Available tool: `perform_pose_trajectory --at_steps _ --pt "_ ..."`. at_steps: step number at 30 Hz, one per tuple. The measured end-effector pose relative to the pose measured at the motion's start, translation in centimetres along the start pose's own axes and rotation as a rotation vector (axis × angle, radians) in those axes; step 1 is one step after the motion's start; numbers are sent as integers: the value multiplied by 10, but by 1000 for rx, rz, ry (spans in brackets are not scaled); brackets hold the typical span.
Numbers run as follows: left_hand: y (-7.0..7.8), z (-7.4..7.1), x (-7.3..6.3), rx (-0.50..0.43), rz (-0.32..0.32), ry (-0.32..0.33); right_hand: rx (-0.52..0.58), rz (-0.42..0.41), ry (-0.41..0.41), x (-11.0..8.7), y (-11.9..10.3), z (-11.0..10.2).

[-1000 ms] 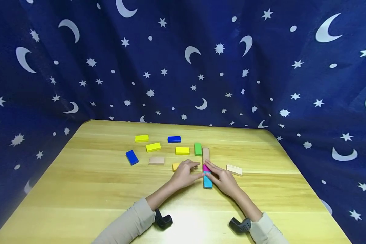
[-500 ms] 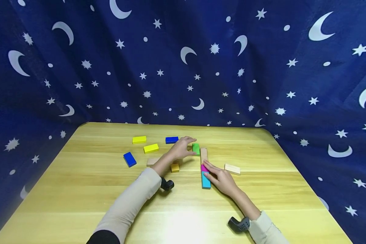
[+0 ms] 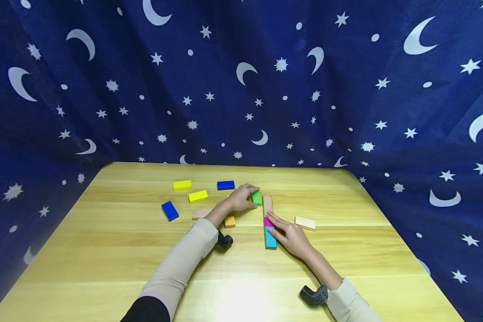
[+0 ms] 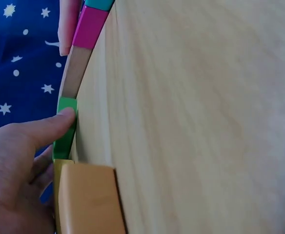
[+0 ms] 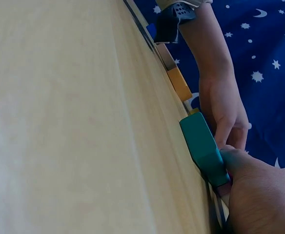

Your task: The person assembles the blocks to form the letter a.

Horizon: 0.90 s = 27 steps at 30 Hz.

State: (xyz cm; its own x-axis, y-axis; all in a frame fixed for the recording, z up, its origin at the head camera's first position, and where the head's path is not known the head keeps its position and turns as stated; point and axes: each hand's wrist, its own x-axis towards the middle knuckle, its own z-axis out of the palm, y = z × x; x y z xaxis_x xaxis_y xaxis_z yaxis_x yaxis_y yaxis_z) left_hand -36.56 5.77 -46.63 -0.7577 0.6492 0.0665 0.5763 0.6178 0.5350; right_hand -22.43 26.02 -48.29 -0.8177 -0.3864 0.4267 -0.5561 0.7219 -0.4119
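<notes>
In the head view my left hand point(image 3: 240, 198) pinches a green block point(image 3: 257, 198) by its sides, with the thumb on its near side. The left wrist view shows that thumb on the green block point(image 4: 66, 127) close up. My right hand point(image 3: 294, 238) rests with extended fingers on a row of blocks. Its thumb lies over the light blue block point(image 3: 271, 241), its fingers over the magenta block point(image 3: 268, 222). A plain wooden block point(image 3: 267, 203) lies at the far end of this row, just right of the green one.
An orange block point(image 3: 230, 222) and a partly covered wooden block point(image 3: 200, 214) lie near my left wrist. Yellow blocks point(image 3: 198, 197) and blue blocks point(image 3: 170, 210) are scattered farther left. Right of the row lies a pale block point(image 3: 305, 223). A starry curtain point(image 3: 209, 80) hangs behind the table.
My left hand has left the row's near part, reached forward and taken hold of the green block. My right hand stays on the row.
</notes>
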Motion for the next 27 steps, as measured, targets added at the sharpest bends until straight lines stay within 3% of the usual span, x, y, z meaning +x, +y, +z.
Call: perform_pose_trajectory --at_steps 7,12,15,27 --pt "-7 -1 -13 20 -79 92 -3 14 -13 -1 -1 -1" --pt "-13 -2 -20 90 -122 166 -7 7 -1 0 -1 -1" --pt "-16 -3 -24 105 -141 178 -4 2 -6 0 -1 0" --pt "-21 -18 -37 46 -92 182 16 20 -17 -1 -1 -2"
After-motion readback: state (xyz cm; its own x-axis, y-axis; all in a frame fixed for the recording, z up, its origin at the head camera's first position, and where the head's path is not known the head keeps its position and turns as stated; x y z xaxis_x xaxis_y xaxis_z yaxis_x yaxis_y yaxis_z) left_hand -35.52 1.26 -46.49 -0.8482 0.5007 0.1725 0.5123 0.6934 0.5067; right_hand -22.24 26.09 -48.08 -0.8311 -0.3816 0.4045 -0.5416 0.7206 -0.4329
